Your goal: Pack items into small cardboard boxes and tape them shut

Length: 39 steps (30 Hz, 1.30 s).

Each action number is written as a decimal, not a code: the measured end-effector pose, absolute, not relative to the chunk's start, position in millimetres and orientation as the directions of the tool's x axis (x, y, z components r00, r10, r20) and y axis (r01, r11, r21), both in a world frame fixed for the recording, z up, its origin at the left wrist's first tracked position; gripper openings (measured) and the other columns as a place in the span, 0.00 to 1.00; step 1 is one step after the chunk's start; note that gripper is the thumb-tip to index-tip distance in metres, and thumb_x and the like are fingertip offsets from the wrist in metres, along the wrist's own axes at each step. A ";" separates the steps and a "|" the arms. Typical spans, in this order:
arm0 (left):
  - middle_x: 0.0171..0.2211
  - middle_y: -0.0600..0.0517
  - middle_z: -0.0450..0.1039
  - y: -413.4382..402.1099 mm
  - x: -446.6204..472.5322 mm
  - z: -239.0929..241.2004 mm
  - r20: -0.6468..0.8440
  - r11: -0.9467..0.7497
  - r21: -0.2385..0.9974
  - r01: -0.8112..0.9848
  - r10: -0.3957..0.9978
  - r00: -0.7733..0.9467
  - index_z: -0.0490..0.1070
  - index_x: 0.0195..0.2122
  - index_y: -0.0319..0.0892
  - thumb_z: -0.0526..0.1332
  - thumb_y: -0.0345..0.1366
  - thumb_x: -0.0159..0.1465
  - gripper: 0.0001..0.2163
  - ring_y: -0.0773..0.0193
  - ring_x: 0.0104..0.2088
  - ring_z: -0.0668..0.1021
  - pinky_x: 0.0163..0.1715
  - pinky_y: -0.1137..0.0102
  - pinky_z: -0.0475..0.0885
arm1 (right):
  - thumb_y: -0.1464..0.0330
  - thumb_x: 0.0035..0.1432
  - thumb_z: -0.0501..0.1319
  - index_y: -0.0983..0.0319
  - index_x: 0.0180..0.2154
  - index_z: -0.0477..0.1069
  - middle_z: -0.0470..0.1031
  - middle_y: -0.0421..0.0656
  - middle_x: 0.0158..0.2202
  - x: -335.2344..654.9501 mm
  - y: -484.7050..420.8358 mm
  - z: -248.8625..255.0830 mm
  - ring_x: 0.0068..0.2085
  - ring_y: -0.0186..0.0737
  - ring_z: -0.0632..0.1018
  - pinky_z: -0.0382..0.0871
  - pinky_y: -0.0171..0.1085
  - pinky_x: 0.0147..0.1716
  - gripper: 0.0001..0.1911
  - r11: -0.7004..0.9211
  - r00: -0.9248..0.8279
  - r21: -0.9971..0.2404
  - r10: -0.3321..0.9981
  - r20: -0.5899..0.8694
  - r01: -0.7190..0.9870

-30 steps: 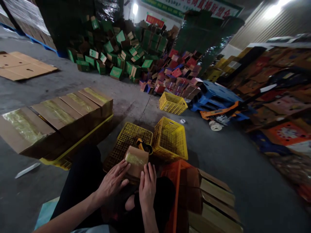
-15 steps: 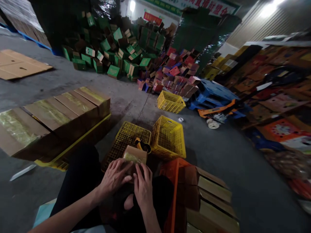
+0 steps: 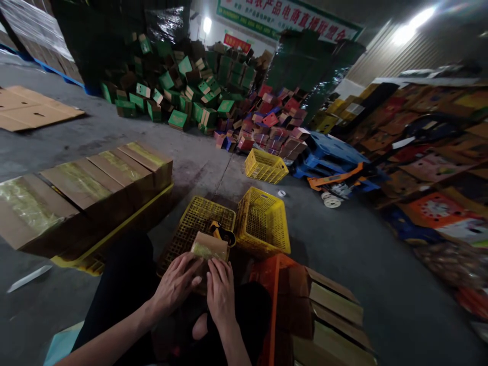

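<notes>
A small cardboard box with clear yellowish tape over its top is in front of my knees, at the near end of an upturned yellow crate. My left hand rests on its near left side, fingers stretched over the taped face. On the right side my right hand lies with its fingers extended flat on the same face. Just behind the box is a tape dispenser, yellow and black, on the crate. The hands cover the box's near part.
Taped cartons stand in a row on a yellow crate at left. An orange crate with flat-sided boxes is at right. Yellow baskets, a pallet jack, blue pallets and heaped green boxes lie beyond.
The camera view has tilted up slightly. Both hands stay on the taped box, with the right fingers now drawn closer together and flatter.
</notes>
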State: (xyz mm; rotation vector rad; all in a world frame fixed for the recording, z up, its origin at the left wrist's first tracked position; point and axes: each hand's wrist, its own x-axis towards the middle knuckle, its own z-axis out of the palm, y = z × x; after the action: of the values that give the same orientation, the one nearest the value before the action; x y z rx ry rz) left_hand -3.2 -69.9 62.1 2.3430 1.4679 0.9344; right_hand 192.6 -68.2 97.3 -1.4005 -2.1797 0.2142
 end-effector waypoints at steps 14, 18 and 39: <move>0.62 0.43 0.67 -70.0 -4.5 54.0 0.485 -0.516 0.445 0.732 0.826 0.287 0.72 0.57 0.45 0.55 0.37 0.72 0.15 0.49 0.63 0.68 0.60 0.53 0.70 | 0.70 0.71 0.51 0.59 0.53 0.74 0.77 0.47 0.49 142.7 -13.2 115.2 0.50 0.47 0.74 0.68 0.46 0.51 0.16 0.473 -0.377 -0.357 0.873 0.309 0.805; 0.64 0.43 0.65 -71.9 -2.9 51.8 0.476 -0.492 0.427 0.759 0.836 0.274 0.69 0.61 0.46 0.56 0.38 0.71 0.18 0.47 0.64 0.67 0.58 0.52 0.71 | 0.70 0.70 0.53 0.58 0.52 0.74 0.76 0.47 0.48 137.2 -10.2 109.9 0.48 0.48 0.73 0.67 0.46 0.46 0.15 0.414 -0.329 -0.293 0.896 0.296 0.862; 0.62 0.49 0.69 -73.5 -2.7 57.0 0.408 -0.457 0.422 0.783 0.867 0.286 0.64 0.66 0.54 0.55 0.41 0.73 0.21 0.52 0.61 0.70 0.54 0.56 0.67 | 0.67 0.72 0.52 0.57 0.62 0.69 0.72 0.46 0.61 192.3 -54.1 100.5 0.61 0.49 0.72 0.65 0.53 0.62 0.21 0.323 -0.155 -0.404 0.906 0.395 0.856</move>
State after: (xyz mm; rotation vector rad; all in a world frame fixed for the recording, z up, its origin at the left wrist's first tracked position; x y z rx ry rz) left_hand -2.7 -73.5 57.0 2.4039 1.5540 0.9043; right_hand 192.3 -54.1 100.5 -1.5462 -2.0219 0.1128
